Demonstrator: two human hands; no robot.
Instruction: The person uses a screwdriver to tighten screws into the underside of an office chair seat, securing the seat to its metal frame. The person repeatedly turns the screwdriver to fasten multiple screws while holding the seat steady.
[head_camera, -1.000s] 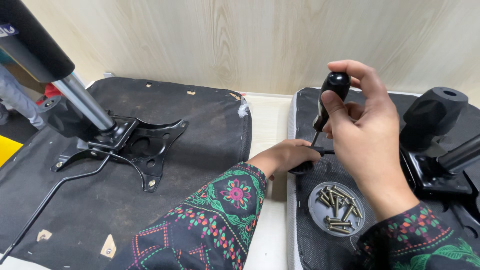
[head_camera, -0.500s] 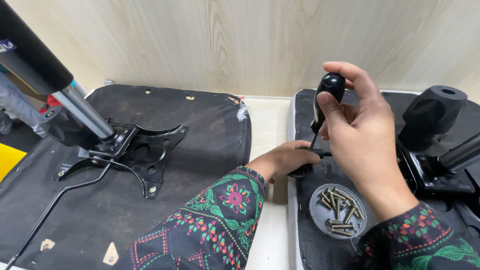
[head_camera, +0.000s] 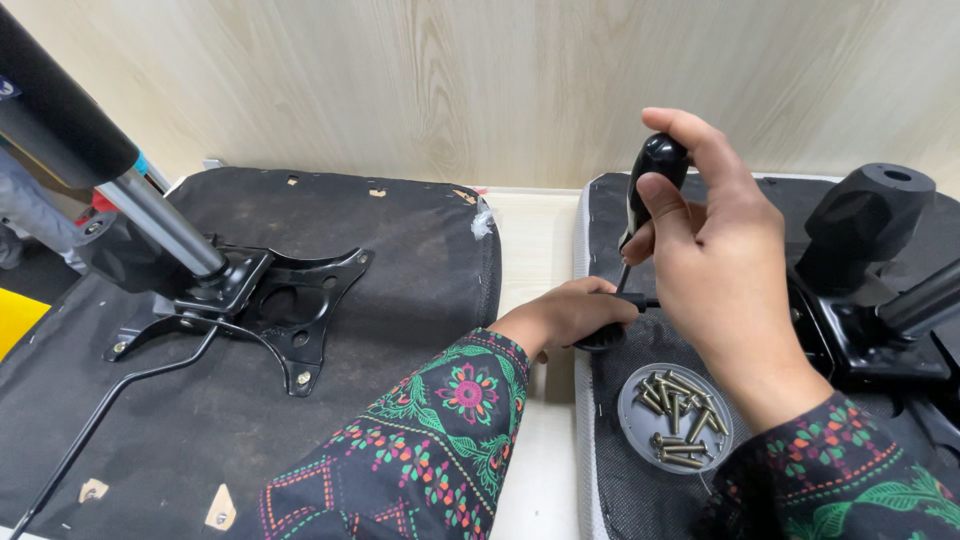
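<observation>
My right hand (head_camera: 722, 270) grips the black handle of a screwdriver (head_camera: 650, 180), held nearly upright over the left edge of the right-hand black seat base (head_camera: 620, 480). Its thin shaft runs down toward my left hand (head_camera: 570, 315). My left hand rests on that seat edge with its fingers closed around the shaft's lower end and a small black part (head_camera: 603, 337); the tip is hidden. Just below my right wrist lies a round grey dish (head_camera: 634, 422) with several brass screws (head_camera: 678, 420).
A second upturned black seat base (head_camera: 300, 420) lies at left with a black metal mounting plate (head_camera: 275, 300), a gas cylinder (head_camera: 120, 190) and a thin lever rod (head_camera: 90, 430). A black mechanism with a knob (head_camera: 865, 225) stands at right. A wooden wall (head_camera: 450, 80) is behind.
My right hand with the screwdriver handle has shifted slightly and turned on the handle; my left hand stays in place on the shaft. The view has tilted a little.
</observation>
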